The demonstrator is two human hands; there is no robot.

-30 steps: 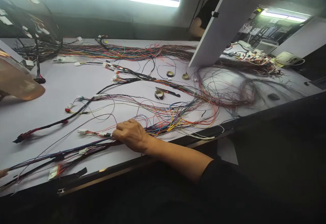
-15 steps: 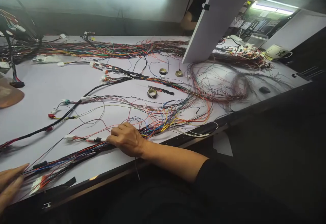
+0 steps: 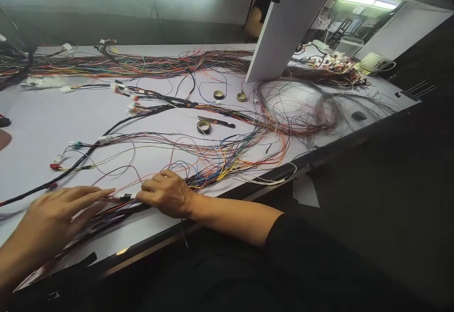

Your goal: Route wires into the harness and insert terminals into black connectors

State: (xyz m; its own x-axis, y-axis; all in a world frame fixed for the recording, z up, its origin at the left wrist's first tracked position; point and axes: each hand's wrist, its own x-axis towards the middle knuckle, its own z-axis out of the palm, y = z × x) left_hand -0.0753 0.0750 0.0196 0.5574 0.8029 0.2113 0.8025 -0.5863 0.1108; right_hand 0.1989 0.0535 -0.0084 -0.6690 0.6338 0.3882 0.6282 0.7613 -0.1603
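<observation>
**Floppy wire bundle, pinned at the desk's front edge**

Head view: the wire bundle [image 3: 117,208] is pressed down by the curled right hand [image 3: 166,194]; the left hand [image 3: 56,217] is spread flat over it. Light, limp and tangle-prone, probably best gripped at the taped section.

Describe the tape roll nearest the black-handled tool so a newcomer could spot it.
Start at the tilted white board at the back of the white table. Two small rolls lie just before its foot; nearer the person lies a black-handled tool. The tape roll sits alone at that tool's left end.
</observation>
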